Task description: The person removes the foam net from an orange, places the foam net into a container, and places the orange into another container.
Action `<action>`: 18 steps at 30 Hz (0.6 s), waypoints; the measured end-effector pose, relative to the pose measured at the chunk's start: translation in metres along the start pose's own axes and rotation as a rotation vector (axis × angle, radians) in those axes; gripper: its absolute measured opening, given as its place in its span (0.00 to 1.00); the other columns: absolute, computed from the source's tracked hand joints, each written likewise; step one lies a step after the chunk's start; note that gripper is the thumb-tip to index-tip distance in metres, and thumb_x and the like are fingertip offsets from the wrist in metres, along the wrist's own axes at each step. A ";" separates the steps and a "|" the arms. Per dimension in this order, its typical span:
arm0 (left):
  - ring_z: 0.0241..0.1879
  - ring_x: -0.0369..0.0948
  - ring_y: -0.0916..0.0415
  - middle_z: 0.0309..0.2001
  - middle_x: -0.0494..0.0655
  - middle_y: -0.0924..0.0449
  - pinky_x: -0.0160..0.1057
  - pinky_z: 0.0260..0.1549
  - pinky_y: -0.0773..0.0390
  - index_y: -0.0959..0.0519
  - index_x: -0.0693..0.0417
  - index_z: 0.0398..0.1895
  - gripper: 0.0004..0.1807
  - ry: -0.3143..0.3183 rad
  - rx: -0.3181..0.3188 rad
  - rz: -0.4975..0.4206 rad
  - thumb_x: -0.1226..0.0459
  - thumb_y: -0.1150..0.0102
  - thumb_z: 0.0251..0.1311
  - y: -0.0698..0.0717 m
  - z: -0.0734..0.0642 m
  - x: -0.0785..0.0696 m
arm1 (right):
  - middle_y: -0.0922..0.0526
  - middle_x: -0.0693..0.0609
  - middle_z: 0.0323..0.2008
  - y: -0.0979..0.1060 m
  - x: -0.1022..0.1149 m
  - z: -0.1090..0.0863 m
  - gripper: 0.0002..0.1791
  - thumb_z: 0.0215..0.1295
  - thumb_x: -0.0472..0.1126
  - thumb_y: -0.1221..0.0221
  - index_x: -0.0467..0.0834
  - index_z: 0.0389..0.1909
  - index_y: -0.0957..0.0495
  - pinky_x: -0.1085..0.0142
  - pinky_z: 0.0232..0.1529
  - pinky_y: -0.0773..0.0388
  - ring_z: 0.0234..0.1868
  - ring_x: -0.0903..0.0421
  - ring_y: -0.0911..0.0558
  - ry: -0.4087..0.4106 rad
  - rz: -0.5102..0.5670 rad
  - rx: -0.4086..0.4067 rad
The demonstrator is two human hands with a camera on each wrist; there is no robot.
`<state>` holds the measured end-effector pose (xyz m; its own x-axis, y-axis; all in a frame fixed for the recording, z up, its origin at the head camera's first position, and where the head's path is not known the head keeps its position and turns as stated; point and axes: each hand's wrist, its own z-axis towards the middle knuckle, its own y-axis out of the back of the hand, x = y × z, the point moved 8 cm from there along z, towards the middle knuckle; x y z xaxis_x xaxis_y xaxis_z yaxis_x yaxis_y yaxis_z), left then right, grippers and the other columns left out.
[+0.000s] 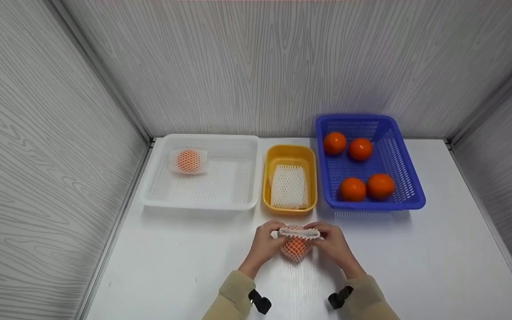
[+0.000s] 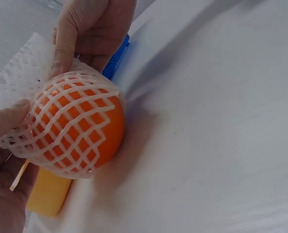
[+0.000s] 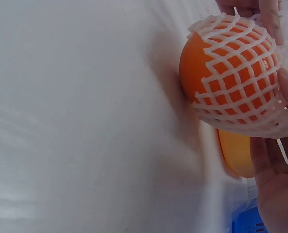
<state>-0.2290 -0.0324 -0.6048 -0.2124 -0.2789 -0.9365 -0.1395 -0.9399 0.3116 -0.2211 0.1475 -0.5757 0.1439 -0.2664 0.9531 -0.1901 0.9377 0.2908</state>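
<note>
An orange sits inside a white foam net sleeve, with part of its skin bare at the end toward the table. My left hand pinches the sleeve's edge on one side, thumb against the mesh. On the opposite side my right hand pinches the same sleeve between thumb and fingers. In the head view the sleeve's open rim faces up between both hands, above the netted orange.
A yellow tub just beyond the hands holds flat foam net sleeves. To its right, a blue basket contains several bare oranges. At left, a white basket holds one netted orange. Panel walls enclose the table.
</note>
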 end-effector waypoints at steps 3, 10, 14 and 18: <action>0.48 0.41 0.25 0.45 0.44 0.21 0.42 0.51 0.24 0.18 0.58 0.45 0.13 -0.007 0.009 -0.031 0.71 0.33 0.55 -0.002 -0.001 0.002 | 0.14 0.42 0.40 0.001 0.000 0.000 0.15 0.49 0.21 0.34 0.32 0.40 0.15 0.70 0.43 0.22 0.43 0.56 0.19 -0.022 0.004 -0.040; 0.53 0.42 0.26 0.51 0.45 0.22 0.42 0.54 0.25 0.18 0.57 0.52 0.22 0.039 0.070 -0.043 0.59 0.28 0.55 -0.005 -0.004 0.010 | 0.14 0.42 0.37 0.001 -0.002 0.000 0.15 0.48 0.19 0.35 0.31 0.39 0.15 0.70 0.37 0.22 0.37 0.60 0.18 -0.064 0.043 -0.085; 0.50 0.44 0.24 0.46 0.46 0.19 0.44 0.54 0.26 0.13 0.58 0.39 0.11 -0.022 0.031 -0.036 0.73 0.30 0.51 -0.002 -0.001 0.004 | 0.15 0.39 0.40 -0.001 -0.002 0.001 0.15 0.49 0.19 0.34 0.30 0.39 0.17 0.69 0.41 0.22 0.42 0.56 0.18 -0.024 0.081 -0.035; 0.47 0.46 0.22 0.42 0.48 0.18 0.43 0.52 0.25 0.12 0.60 0.32 0.18 -0.081 -0.002 -0.009 0.85 0.42 0.42 -0.002 0.001 -0.003 | 0.19 0.35 0.48 -0.005 0.000 0.002 0.20 0.50 0.23 0.31 0.29 0.46 0.19 0.54 0.53 0.23 0.52 0.43 0.22 0.039 0.094 0.050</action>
<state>-0.2287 -0.0298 -0.6024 -0.2887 -0.2535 -0.9233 -0.1397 -0.9429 0.3025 -0.2220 0.1424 -0.5765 0.1611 -0.1675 0.9726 -0.2526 0.9457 0.2047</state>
